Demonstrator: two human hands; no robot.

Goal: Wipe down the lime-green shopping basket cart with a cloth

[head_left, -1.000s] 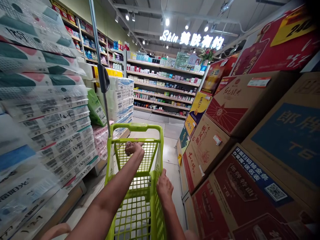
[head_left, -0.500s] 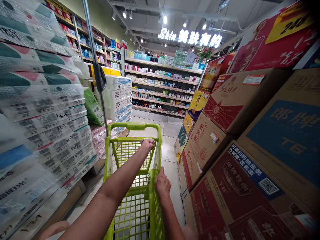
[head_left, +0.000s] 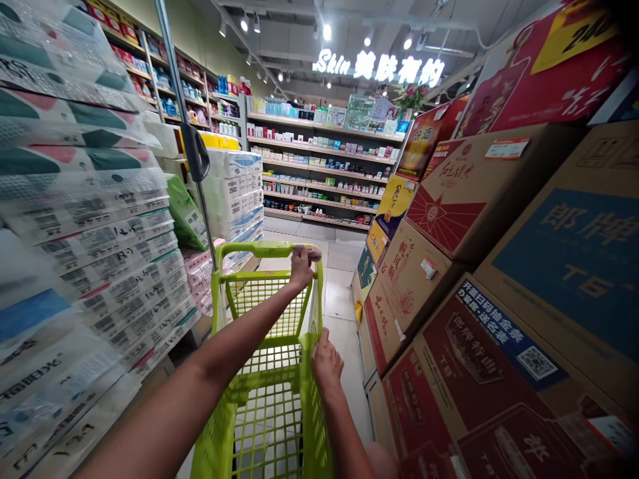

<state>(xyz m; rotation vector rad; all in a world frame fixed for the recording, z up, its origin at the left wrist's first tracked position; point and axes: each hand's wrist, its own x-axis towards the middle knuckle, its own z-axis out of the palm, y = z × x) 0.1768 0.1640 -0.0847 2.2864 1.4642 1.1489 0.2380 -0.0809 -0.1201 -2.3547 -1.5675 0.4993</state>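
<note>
A lime-green plastic shopping cart (head_left: pixel 267 379) with a grid basket stands in front of me. My left hand (head_left: pixel 302 266) reaches across the basket and is closed around the right end of the cart's far top bar (head_left: pixel 259 249). Lower down, my right hand (head_left: pixel 327 362) is closed on the right side rim of the basket, thumb up along the edge. A metal pole (head_left: pixel 174 66) with a dark clamp rises from the cart's far left corner. The basket's visible floor is bare grid.
Stacked tissue packs (head_left: pixel 114 253) line the left side, with more white packs (head_left: pixel 234 193) beyond. Stacked cardboard cartons (head_left: pixel 434 266) crowd close on the right. A tiled floor strip (head_left: pixel 344 266) leads to shelves of cosmetics (head_left: pixel 324 156) under a lit sign (head_left: pixel 379 66).
My left hand has moved up and slightly right, from below the cart's far bar onto the bar itself. My right hand stays on the side rim.
</note>
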